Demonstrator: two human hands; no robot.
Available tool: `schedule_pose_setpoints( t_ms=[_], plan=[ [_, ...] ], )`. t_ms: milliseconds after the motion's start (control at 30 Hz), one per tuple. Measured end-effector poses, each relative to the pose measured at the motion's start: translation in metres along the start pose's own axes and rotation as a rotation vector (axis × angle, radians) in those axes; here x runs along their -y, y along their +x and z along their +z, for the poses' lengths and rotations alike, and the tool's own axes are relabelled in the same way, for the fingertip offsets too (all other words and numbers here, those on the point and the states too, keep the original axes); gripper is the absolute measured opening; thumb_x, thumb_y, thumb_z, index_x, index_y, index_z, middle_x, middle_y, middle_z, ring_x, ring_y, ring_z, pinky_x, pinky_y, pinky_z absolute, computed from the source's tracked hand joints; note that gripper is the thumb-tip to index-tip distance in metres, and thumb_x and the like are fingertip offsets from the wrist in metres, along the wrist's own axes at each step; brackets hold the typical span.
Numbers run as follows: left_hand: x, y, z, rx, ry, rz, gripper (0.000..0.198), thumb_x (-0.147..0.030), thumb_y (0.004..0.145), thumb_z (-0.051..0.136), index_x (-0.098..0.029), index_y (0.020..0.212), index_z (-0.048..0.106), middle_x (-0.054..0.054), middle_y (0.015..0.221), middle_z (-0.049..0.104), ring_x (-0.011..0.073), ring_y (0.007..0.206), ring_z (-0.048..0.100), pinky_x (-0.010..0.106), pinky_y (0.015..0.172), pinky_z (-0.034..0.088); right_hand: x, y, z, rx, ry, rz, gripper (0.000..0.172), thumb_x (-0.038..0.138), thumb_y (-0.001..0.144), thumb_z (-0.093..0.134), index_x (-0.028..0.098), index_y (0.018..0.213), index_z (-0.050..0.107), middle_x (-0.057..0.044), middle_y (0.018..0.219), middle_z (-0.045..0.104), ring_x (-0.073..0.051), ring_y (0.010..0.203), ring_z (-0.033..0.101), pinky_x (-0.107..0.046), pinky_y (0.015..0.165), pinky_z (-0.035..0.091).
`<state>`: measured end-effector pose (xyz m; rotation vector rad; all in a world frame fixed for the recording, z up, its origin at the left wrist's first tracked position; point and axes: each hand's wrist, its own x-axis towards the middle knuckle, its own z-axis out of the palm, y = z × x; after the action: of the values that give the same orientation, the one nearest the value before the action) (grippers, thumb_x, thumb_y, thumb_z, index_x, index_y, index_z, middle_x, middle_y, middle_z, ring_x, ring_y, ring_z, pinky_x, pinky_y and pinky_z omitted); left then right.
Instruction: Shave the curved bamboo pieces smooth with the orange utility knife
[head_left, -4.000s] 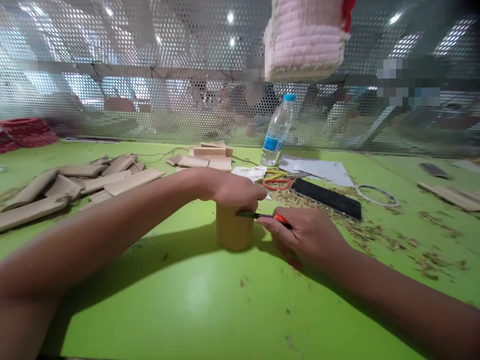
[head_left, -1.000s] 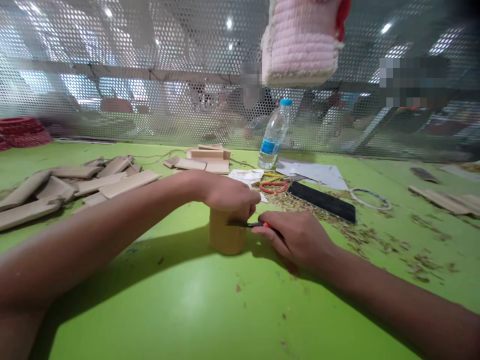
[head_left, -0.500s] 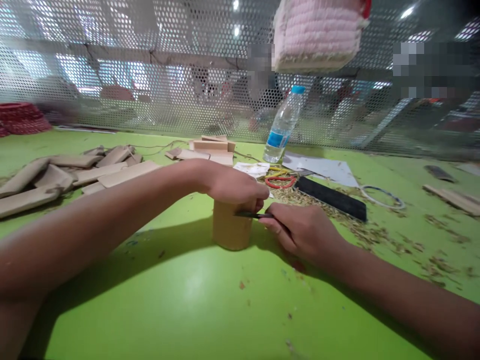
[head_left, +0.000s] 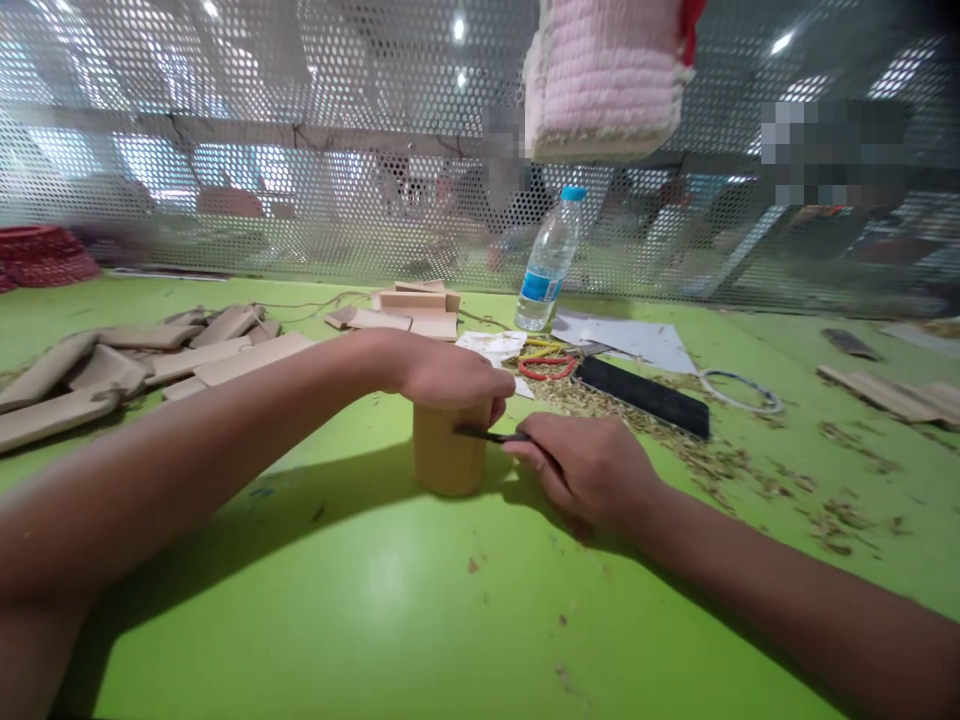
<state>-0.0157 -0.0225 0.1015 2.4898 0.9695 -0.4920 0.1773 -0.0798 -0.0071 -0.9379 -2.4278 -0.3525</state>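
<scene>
Perforated metal screen (head_left: 300, 200) behind a green tabletop (head_left: 360, 610); tan rounded piece (head_left: 448, 460) upright near the middle, apparently at a carving or scraping step

Left hand (head_left: 450, 380) caps the piece, grip clamped on its top, fingers partly hidden; right hand (head_left: 589, 465) has its grip closed round a slim dark tool (head_left: 491, 436), tip at the upper front of the piece, whether biting or only resting cannot be told; next move seems to call for a firm left hold and short strokes clear of the left fingers; beyond, red loop (head_left: 549, 376), black slab (head_left: 641, 395), scattered shavings (head_left: 720, 465); farther back, bottle (head_left: 544, 287); off left, heaped tan slats (head_left: 150, 338)
</scene>
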Motion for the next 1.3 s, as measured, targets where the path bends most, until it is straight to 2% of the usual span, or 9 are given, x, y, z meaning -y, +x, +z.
schedule_pose_setpoints(
  t_ms=[133, 433, 567, 700, 800, 867, 1000, 1067, 1300],
  plan=[
    [0.005, 0.003, 0.001, -0.004, -0.061, 0.008, 0.05, -0.042, 0.09, 0.029, -0.019, 0.112, 0.067, 0.009, 0.118, 0.068, 0.0242, 0.098, 0.058, 0.036, 0.094, 0.044, 0.0, 0.004, 0.0, 0.002, -0.019, 0.047, 0.051, 0.046, 0.105, 0.031, 0.018, 0.074, 0.059, 0.0, 0.057, 0.059, -0.011, 0.049, 0.044, -0.026, 0.052, 0.022],
    [0.014, 0.005, 0.002, -0.005, -0.212, -0.041, 0.047, -0.044, 0.089, 0.032, -0.02, 0.109, 0.067, 0.009, 0.119, 0.069, 0.0243, 0.099, 0.059, 0.033, 0.082, 0.048, 0.007, 0.002, 0.0, 0.312, -0.003, 0.031, 0.054, 0.054, 0.104, 0.027, 0.02, 0.077, 0.06, 0.0, 0.061, 0.064, -0.012, 0.046, 0.044, -0.028, 0.051, 0.013],
    [0.014, 0.004, 0.001, -0.021, -0.192, -0.059, 0.048, -0.044, 0.091, 0.031, -0.02, 0.111, 0.067, 0.01, 0.121, 0.068, 0.0249, 0.101, 0.059, 0.034, 0.084, 0.048, 0.003, 0.002, 0.001, 0.202, 0.002, 0.033, 0.053, 0.05, 0.105, 0.029, 0.019, 0.076, 0.06, -0.001, 0.062, 0.065, -0.012, 0.049, 0.046, -0.028, 0.052, 0.016],
    [0.016, 0.007, 0.003, -0.036, -0.109, 0.017, 0.046, -0.039, 0.091, 0.03, -0.018, 0.109, 0.066, 0.011, 0.119, 0.068, 0.0239, 0.101, 0.059, 0.036, 0.091, 0.045, -0.008, 0.003, 0.002, 0.054, -0.001, 0.077, 0.053, 0.049, 0.105, 0.03, 0.018, 0.074, 0.059, -0.001, 0.059, 0.062, -0.012, 0.049, 0.045, -0.026, 0.053, 0.021],
    [0.018, 0.011, 0.004, -0.028, 0.006, 0.093, 0.039, -0.034, 0.086, 0.036, -0.018, 0.108, 0.064, 0.011, 0.119, 0.067, 0.0237, 0.101, 0.059, 0.036, 0.092, 0.044, -0.013, 0.004, 0.003, 0.04, 0.001, 0.076, 0.055, 0.05, 0.105, 0.029, 0.017, 0.073, 0.059, -0.002, 0.059, 0.061, -0.012, 0.05, 0.045, -0.026, 0.054, 0.022],
    [0.017, 0.011, 0.004, -0.02, -0.008, 0.102, 0.038, -0.034, 0.084, 0.036, -0.02, 0.106, 0.064, 0.009, 0.117, 0.068, 0.0235, 0.1, 0.058, 0.034, 0.091, 0.044, -0.012, 0.004, 0.003, 0.08, 0.004, 0.064, 0.057, 0.052, 0.104, 0.028, 0.018, 0.073, 0.06, -0.002, 0.059, 0.061, -0.012, 0.05, 0.045, -0.026, 0.054, 0.021],
    [0.014, 0.007, 0.003, -0.017, -0.114, 0.035, 0.042, -0.041, 0.085, 0.034, -0.021, 0.104, 0.066, 0.007, 0.112, 0.069, 0.0241, 0.097, 0.058, 0.032, 0.082, 0.046, -0.007, 0.005, 0.003, 0.296, -0.008, -0.016, 0.061, 0.057, 0.103, 0.025, 0.019, 0.073, 0.061, -0.002, 0.061, 0.064, -0.012, 0.05, 0.046, -0.027, 0.053, 0.014],
    [0.013, 0.005, 0.002, -0.013, -0.12, 0.013, 0.043, -0.044, 0.084, 0.035, -0.022, 0.104, 0.067, 0.007, 0.113, 0.068, 0.0246, 0.096, 0.058, 0.032, 0.079, 0.047, -0.006, 0.004, 0.004, 0.337, -0.017, -0.06, 0.061, 0.058, 0.103, 0.025, 0.019, 0.072, 0.061, -0.001, 0.06, 0.064, -0.012, 0.049, 0.046, -0.028, 0.052, 0.012],
    [0.013, 0.008, 0.003, -0.02, -0.042, 0.032, 0.04, -0.036, 0.079, 0.038, -0.021, 0.102, 0.067, 0.008, 0.114, 0.069, 0.0239, 0.097, 0.057, 0.034, 0.087, 0.044, -0.008, 0.003, 0.007, 0.035, -0.016, -0.038, 0.053, 0.048, 0.105, 0.031, 0.017, 0.075, 0.06, -0.001, 0.06, 0.062, -0.011, 0.05, 0.048, -0.027, 0.053, 0.022]
  ],
)
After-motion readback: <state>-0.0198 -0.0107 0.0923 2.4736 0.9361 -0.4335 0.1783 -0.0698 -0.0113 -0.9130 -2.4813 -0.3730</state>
